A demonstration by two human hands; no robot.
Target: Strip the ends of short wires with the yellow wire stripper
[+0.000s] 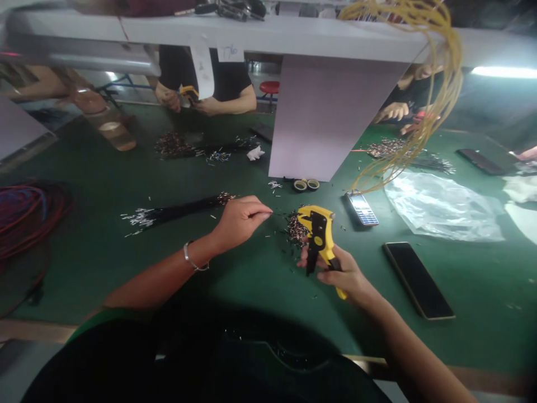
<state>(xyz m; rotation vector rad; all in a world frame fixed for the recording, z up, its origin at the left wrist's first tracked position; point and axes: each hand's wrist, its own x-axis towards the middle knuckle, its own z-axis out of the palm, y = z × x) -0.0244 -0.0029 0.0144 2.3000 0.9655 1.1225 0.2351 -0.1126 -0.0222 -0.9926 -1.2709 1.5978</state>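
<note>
My left hand (pixel 241 221) is closed in a pinch, and the dark tip of a thin black wire (pixel 271 212) shows at its fingertips; the rest of that wire is hidden. Just behind this hand lies a bundle of black wires (pixel 184 209) with pale ends on the left and coppery ends on the right. My right hand (pixel 342 271) is wrapped round the handles of a yellow and black wire stripper (pixel 319 235), its head up and turned toward the left hand. Beneath the tool's head is a pile of small stripped bits (pixel 296 229), partly covered by it.
To the right are a black smartphone (pixel 418 280), a keypad phone (pixel 362 209) and a clear plastic bag (pixel 444 207). Yellow wires (pixel 447 73) hang from the shelf (pixel 293 39). Two tape rolls (pixel 306 184) sit by the panel (pixel 331 112). Red cables (pixel 29 218) lie left. People work opposite.
</note>
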